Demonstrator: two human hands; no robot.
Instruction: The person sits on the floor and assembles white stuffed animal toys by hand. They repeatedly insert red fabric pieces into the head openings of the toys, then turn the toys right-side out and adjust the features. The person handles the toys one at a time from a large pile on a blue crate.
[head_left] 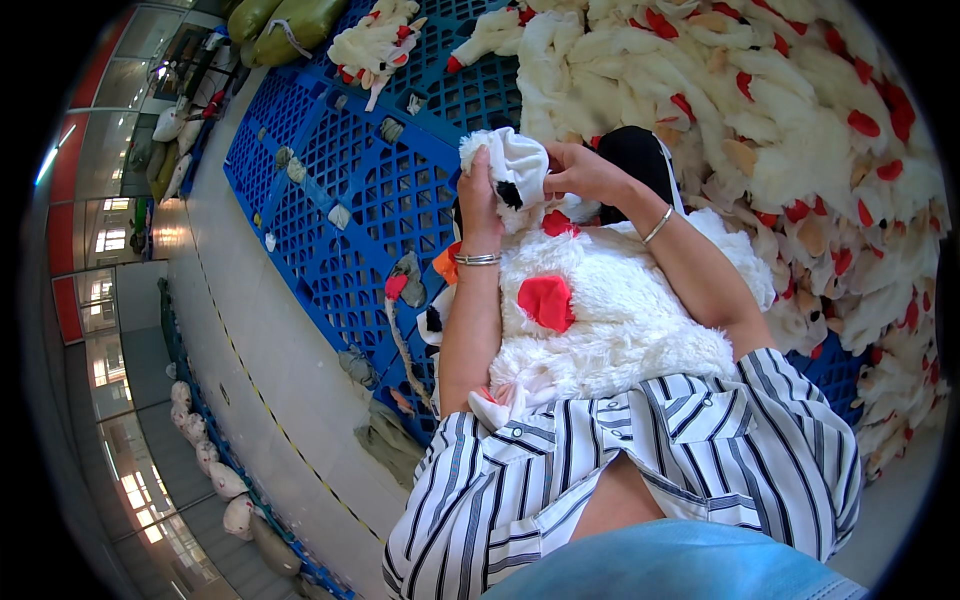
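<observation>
I see the left hand (480,205) curled closed around the left side of a white cloth (522,160), and the right hand (590,175) with thumb and fingers pinched on its right edge. The cloth is up between the 2 hands, a black patch (509,194) toward me. I can't tell whether it joins the white plush (630,310) against the striped shirt (640,450), which bears 2 red patches (545,302). Farther out, I see blue pallets (320,190) at left and a pale heap (620,75) at upper right.

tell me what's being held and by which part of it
A white fabric piece with a black patch: the left hand grips its left side, the right hand its right edge.
</observation>
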